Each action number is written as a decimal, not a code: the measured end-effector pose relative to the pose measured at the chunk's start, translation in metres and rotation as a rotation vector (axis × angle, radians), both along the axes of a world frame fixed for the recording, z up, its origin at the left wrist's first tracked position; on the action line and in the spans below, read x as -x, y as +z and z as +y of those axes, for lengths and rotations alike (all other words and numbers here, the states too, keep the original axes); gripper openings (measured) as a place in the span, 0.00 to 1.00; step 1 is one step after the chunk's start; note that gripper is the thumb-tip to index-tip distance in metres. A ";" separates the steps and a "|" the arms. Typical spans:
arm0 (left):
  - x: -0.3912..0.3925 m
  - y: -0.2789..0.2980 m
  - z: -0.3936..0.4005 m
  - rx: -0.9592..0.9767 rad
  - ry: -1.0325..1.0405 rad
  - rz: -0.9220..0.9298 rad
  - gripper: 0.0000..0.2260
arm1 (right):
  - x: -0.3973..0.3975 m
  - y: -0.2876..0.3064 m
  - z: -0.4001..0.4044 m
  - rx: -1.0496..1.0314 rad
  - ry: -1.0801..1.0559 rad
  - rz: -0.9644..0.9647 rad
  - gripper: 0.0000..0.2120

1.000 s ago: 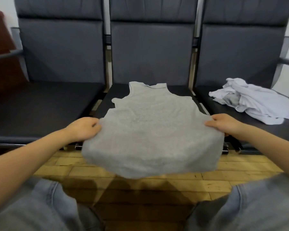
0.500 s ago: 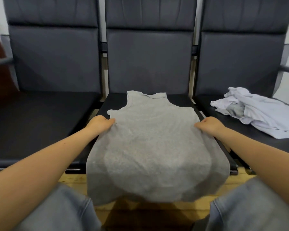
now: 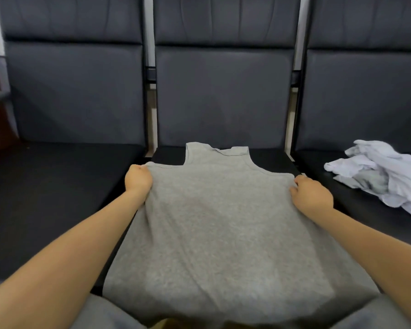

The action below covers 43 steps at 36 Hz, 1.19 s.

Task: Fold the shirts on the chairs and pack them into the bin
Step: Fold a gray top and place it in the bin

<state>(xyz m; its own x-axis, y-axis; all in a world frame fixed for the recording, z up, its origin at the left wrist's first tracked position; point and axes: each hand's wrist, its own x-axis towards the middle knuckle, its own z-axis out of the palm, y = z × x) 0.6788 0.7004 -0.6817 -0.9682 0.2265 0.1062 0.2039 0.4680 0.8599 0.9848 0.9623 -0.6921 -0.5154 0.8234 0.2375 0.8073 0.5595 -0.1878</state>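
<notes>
Left hand: the left hand (image 3: pixel 138 178) is curled tight, bunching the grey tank top (image 3: pixel 223 233) at its left underarm corner.
Right hand: the right hand (image 3: pixel 311 195) sits knuckles-up on the opposite corner, fingers bent into the cloth.
Shirt position: it lies spread on the middle chair (image 3: pixel 266 155), straps toward the backrest, hem spilling off the front edge over the person's lap.
Shirt look: soft heathered grey, mostly smooth, a slight ripple near the left grip.
Risk: I'd say the overhanging hem could drag the whole piece forward if both grips loosen; uneven pulling would skew the fold.
Nearby: a crumpled white shirt (image 3: pixel 380 174) waits on the right chair.
Bin: not in sight.
</notes>
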 end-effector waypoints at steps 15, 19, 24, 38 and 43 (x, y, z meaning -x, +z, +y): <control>0.014 -0.010 0.009 0.538 -0.129 0.328 0.12 | 0.016 0.017 0.024 0.252 -0.003 0.068 0.22; 0.013 -0.009 0.007 0.481 -0.069 0.318 0.09 | 0.018 0.015 0.033 0.166 -0.012 0.116 0.10; 0.014 -0.006 0.014 0.529 -0.060 0.326 0.10 | 0.030 0.024 0.042 0.161 -0.073 0.128 0.07; 0.061 0.010 0.143 0.505 -0.330 0.247 0.16 | 0.167 0.026 0.075 0.106 0.320 0.090 0.30; 0.073 0.000 0.180 0.581 -0.222 0.270 0.23 | 0.197 0.000 0.090 -0.025 0.303 0.073 0.16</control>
